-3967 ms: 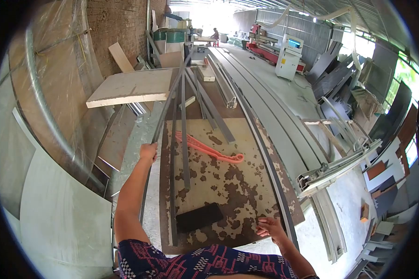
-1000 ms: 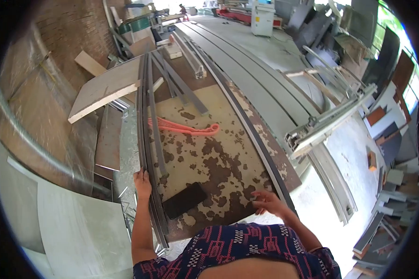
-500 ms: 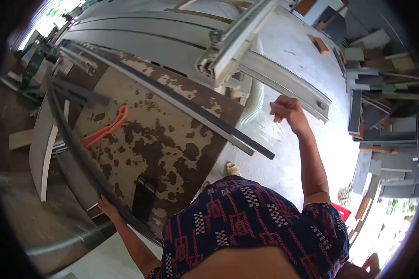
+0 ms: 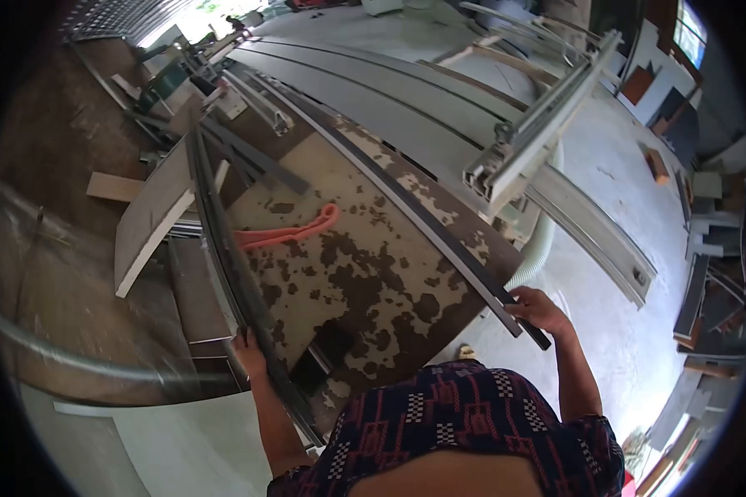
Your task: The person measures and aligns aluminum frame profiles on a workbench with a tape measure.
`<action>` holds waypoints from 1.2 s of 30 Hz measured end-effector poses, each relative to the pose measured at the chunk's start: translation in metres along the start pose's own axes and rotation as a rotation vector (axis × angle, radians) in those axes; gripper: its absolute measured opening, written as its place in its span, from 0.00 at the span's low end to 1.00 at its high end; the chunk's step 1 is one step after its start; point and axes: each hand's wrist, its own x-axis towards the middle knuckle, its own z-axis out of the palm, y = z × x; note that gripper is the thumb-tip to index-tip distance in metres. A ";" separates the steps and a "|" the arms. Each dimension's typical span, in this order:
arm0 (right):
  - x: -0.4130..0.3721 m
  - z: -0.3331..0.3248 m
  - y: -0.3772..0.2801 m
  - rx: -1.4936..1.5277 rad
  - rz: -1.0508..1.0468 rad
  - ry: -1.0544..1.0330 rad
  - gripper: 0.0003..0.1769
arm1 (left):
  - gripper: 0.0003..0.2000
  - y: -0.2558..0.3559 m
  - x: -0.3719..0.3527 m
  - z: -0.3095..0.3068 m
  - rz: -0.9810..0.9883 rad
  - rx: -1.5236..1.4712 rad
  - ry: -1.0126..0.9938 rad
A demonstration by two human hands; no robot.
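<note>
My left hand (image 4: 247,352) grips the edge of a bundle of long dark strips (image 4: 215,248), which runs along the left side of the worn tabletop (image 4: 406,306). On the right, my right hand (image 4: 540,311) has its fingers closed at the near end of a long dark strip (image 4: 439,228). This strip lies beside a lighter grey edge and juts past the table's corner. Between my hands, a folded pink-orange strap (image 4: 294,234) and a flat black object (image 4: 319,356) lie on the patchy surface.
A metal rail assembly (image 4: 539,124) stands beyond the table, with a lower rail (image 4: 597,232) reaching right. A pale ribbed hose (image 4: 539,248) hangs beneath. Left of the strips leans a pale board (image 4: 153,219). Stacked panels and offcuts (image 4: 709,199) line the right side.
My right hand has come down from the air to the end of the long dark strip. My left hand stays at the bundle of strips. The view has swung left.
</note>
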 end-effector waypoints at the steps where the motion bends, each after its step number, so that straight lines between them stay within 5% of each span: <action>1: 0.003 0.001 -0.001 0.046 0.019 -0.034 0.19 | 0.21 0.002 -0.001 0.000 -0.004 -0.015 0.005; 19: 0.005 0.010 -0.012 0.291 0.114 0.066 0.11 | 0.24 0.021 -0.006 -0.006 -0.015 -0.098 0.036; 22: 0.001 0.004 -0.027 0.245 0.191 0.051 0.08 | 0.27 0.033 0.003 -0.024 -0.056 -0.024 -0.132; 25: -0.008 0.003 -0.046 0.196 0.074 0.066 0.08 | 0.29 0.058 0.014 -0.041 0.084 0.323 -0.026; 28: -0.011 0.004 -0.054 0.186 0.037 0.021 0.09 | 0.28 0.137 0.027 -0.050 0.120 -0.114 -0.119; 32: -0.024 0.014 -0.069 0.323 0.057 -0.003 0.06 | 0.26 0.249 0.012 -0.006 -0.081 -0.960 -0.797; 35: -0.035 0.021 -0.078 0.308 0.059 -0.038 0.13 | 0.28 0.305 -0.018 0.054 -0.255 -1.201 -1.198; 36: -0.038 0.025 -0.079 0.336 0.046 -0.031 0.12 | 0.27 0.323 -0.022 0.077 -0.366 -1.147 -1.194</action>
